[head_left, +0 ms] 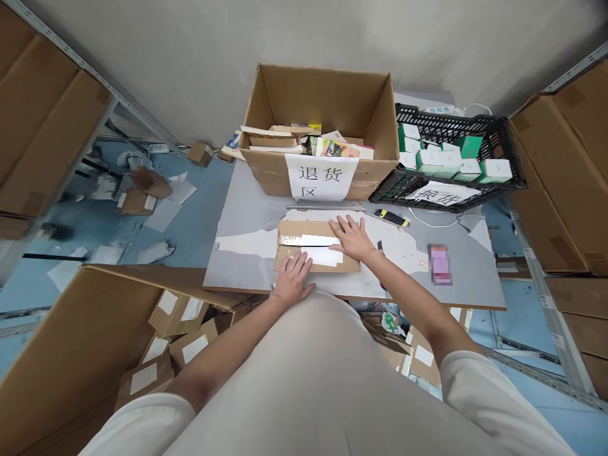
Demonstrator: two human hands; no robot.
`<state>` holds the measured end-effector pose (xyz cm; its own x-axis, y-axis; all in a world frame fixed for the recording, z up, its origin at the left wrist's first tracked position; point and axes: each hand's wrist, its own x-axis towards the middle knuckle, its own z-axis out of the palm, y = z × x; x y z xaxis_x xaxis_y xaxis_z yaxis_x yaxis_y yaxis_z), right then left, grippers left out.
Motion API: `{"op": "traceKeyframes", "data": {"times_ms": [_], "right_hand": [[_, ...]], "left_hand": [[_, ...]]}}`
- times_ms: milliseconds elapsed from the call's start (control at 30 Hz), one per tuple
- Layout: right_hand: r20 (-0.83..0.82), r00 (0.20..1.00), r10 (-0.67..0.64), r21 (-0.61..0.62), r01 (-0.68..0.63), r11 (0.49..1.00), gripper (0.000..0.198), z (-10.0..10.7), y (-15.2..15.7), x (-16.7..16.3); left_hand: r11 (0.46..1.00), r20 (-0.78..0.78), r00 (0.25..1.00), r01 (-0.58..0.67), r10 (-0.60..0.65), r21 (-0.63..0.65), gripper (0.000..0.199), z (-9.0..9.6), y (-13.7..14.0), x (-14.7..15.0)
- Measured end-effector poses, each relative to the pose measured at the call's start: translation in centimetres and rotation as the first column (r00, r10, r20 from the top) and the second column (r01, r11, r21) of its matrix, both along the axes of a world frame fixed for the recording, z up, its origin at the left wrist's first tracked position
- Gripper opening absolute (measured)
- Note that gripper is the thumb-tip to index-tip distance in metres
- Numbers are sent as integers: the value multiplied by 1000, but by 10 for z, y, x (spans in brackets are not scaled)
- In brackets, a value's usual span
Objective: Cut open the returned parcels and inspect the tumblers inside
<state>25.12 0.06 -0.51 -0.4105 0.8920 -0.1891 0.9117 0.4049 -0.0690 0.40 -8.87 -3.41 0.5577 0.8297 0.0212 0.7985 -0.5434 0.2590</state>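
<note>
A flat brown cardboard box (306, 228) lies on the table in front of me. A slit runs across its top, with tape and a torn white label (322, 256) along it. My left hand (293, 278) rests on the box's near left edge, fingers stretched out and palm down. Over the right end of the box my right hand (352, 238) lies flat with its fingers spread. Neither hand grips anything. A black and yellow utility knife (391, 218) lies beyond my right hand. Beside my right forearm is a dark slim object (380, 246), partly hidden.
At the back of the grey table (251, 209) stands a large open carton (270, 174) of books. Right of it, a black plastic crate (394, 190) holds small green-and-white boxes. A blurred pink item (441, 265) lies at right. A big carton (99, 316) with parcels is at lower left.
</note>
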Motion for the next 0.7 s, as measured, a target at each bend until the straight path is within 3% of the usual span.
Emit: {"op": "traceKeyframes", "data": {"times_ms": [300, 467, 600, 700], "right_hand": [[60, 996, 64, 57, -67, 996, 70, -1, -7, -4], [64, 986, 152, 57, -156, 986, 49, 12, -6, -7], [43, 999, -33, 47, 31, 998, 49, 34, 36, -2], [36, 986, -164, 72, 161, 984, 47, 38, 74, -3]], "left_hand": [[1000, 14, 1000, -9, 9, -16, 72, -4, 0, 0], [1000, -2, 1000, -5, 5, -24, 76, -5, -2, 0], [999, -20, 1000, 16, -17, -38, 78, -2, -5, 0], [999, -24, 1000, 15, -16, -42, 81, 0, -5, -1]]}}
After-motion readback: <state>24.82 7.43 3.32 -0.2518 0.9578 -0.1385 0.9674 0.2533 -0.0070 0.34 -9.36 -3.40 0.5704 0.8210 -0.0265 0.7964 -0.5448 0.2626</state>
